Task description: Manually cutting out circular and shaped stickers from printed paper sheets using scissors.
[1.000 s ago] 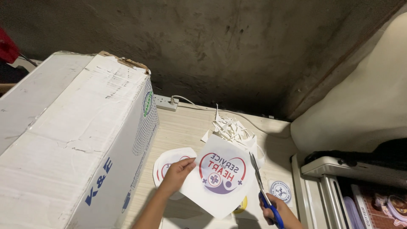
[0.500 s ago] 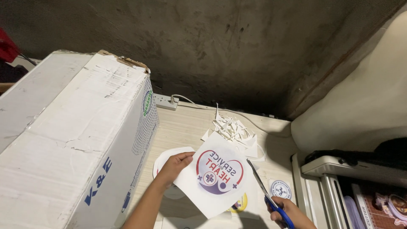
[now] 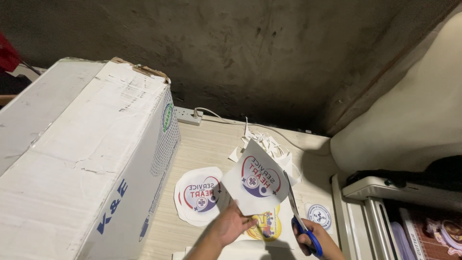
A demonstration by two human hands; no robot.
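Above the wooden table (image 3: 211,144), a printed paper sheet (image 3: 257,185) is pinched by the left hand (image 3: 231,224); blue-handled scissors (image 3: 301,219) are gripped by the right hand (image 3: 315,243), blades at the sheet's edge.

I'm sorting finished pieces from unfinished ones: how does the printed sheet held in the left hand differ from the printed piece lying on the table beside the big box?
The held sheet has straight edges and wide white margins; the piece on the table is trimmed to a rounded outline. The held sheet is raised and tilted, pinched by the left hand, with the scissors in the right hand at its right edge; the piece on the table lies flat, untouched. Both carry the same red and purple round emblem.
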